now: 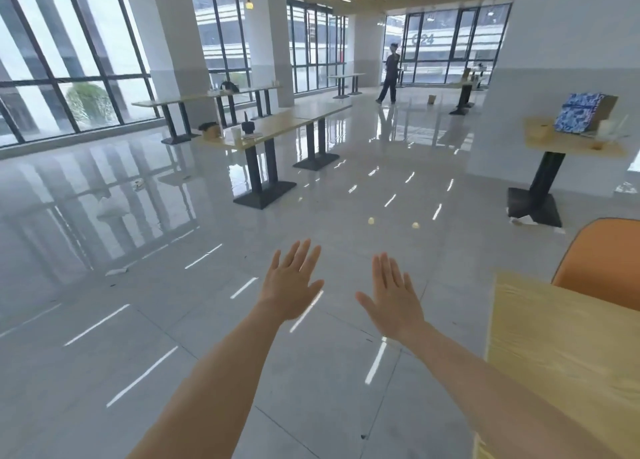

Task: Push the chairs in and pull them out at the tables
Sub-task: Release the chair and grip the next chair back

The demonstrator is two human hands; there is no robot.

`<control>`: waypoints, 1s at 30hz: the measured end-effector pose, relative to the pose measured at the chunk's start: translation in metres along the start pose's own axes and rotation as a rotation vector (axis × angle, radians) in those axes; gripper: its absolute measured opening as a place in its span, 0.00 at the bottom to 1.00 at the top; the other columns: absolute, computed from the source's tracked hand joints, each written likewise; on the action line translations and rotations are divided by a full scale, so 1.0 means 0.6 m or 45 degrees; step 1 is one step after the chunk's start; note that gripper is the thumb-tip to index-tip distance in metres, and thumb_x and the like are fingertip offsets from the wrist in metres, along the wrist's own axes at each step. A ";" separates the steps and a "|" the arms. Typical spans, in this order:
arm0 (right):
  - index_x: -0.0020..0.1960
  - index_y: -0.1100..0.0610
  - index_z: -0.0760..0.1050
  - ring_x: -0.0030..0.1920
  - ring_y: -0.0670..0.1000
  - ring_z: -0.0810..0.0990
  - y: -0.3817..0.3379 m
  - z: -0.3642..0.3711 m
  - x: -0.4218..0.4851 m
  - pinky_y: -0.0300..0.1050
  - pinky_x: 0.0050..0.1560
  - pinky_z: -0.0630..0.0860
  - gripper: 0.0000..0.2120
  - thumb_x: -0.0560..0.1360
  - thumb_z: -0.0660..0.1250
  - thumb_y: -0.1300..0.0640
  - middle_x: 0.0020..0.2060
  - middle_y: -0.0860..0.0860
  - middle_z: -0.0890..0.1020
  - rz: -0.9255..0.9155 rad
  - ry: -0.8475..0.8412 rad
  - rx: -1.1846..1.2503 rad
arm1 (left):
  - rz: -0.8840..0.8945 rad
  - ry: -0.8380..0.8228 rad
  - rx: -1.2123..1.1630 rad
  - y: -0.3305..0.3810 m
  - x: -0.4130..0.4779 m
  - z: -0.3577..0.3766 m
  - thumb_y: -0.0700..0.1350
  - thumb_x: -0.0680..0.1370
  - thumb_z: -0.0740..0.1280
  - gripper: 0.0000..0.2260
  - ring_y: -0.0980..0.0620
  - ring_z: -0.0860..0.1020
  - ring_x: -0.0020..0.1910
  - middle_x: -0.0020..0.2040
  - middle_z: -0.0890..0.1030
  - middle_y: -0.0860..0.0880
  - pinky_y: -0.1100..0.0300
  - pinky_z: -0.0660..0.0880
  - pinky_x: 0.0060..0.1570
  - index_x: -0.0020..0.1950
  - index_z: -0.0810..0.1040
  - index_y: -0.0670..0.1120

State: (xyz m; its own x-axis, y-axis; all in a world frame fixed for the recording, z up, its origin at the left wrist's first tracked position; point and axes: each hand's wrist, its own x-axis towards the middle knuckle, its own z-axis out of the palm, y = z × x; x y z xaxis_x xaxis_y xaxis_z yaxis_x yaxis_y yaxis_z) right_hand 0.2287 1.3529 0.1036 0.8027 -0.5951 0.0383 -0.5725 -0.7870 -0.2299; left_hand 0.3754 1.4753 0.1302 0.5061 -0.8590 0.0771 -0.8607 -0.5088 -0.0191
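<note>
An orange chair (604, 264) shows its curved back at the right edge, behind a light wooden table (540, 348) in the near right corner. My left hand (291, 282) and my right hand (394, 296) are stretched out flat over the glossy floor, fingers apart, palms down, holding nothing. Both hands are well left of the chair and the table and touch neither. My right forearm passes just beside the table's left edge.
A row of long wooden tables on black pedestals (273, 129) stands ahead, with small items on top. A small table (568, 143) with a blue patterned box stands by a white column at right. A person (389, 74) walks at the far end. Scraps of litter lie on the floor.
</note>
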 end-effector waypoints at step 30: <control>0.75 0.60 0.33 0.77 0.55 0.37 0.457 0.013 0.732 0.51 0.76 0.39 0.33 0.81 0.47 0.45 0.76 0.55 0.37 1.037 0.135 0.068 | 1.065 -0.157 0.032 0.162 1.071 0.199 0.55 0.83 0.47 0.28 0.49 0.40 0.78 0.79 0.40 0.47 0.50 0.40 0.75 0.77 0.39 0.48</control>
State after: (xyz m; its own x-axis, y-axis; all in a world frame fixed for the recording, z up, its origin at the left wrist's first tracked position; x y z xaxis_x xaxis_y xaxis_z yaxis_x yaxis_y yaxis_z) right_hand 0.4257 0.8771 0.0496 0.1175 -0.9906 -0.0696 -0.9579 -0.0946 -0.2710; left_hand 0.6235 0.8672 0.0591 -0.2935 -0.9525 -0.0817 -0.9537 0.2976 -0.0438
